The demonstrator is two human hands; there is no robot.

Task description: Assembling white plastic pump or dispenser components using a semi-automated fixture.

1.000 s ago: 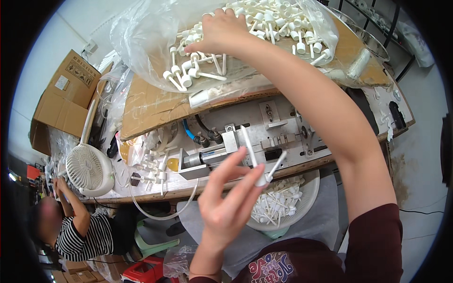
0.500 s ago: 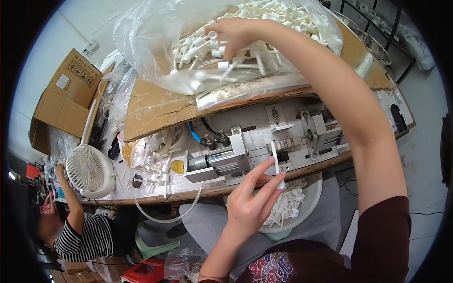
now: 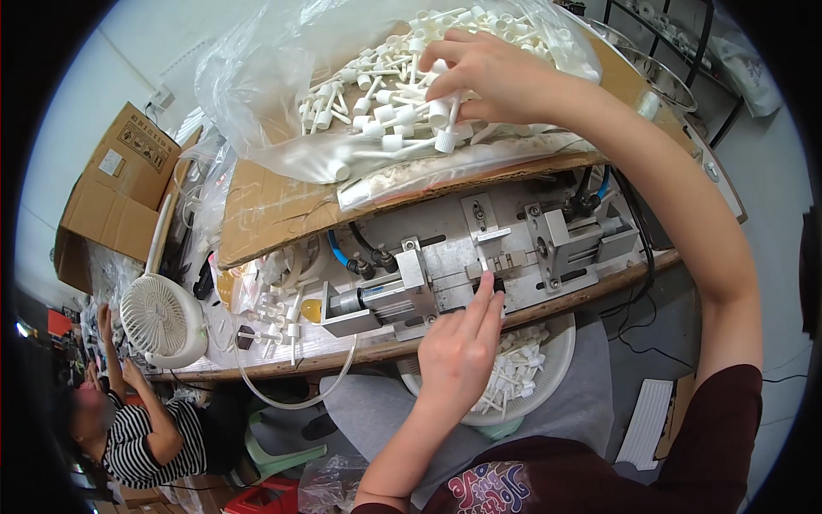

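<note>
My left hand [image 3: 458, 355] is at the metal fixture [image 3: 497, 264] on the bench. Its index and middle fingers lie along a white capped stick [image 3: 484, 255], whose slim stem sticks out past the fingertips; the capped end is hidden beneath them. Farther back, my right hand [image 3: 501, 81] reaches over the pile of white capped sticks [image 3: 377, 107] in a clear plastic bag [image 3: 257, 77]. Its thumb and fingers close on one capped stick [image 3: 445, 139], which hangs with its ribbed cap downward.
Metal cylinder units [image 3: 368, 304] with hoses flank the fixture. Below the bench edge, a white basket [image 3: 561, 364] of similar pieces rests by my lap. A white fan [image 3: 163, 317] and cardboard box [image 3: 120, 188] stand left. A person in a striped top [image 3: 167, 433] sits beyond.
My left hand has moved forward, bringing its stick into the fixture. My right hand has shifted right over the pile and pinches a piece. The view has shifted slightly.
</note>
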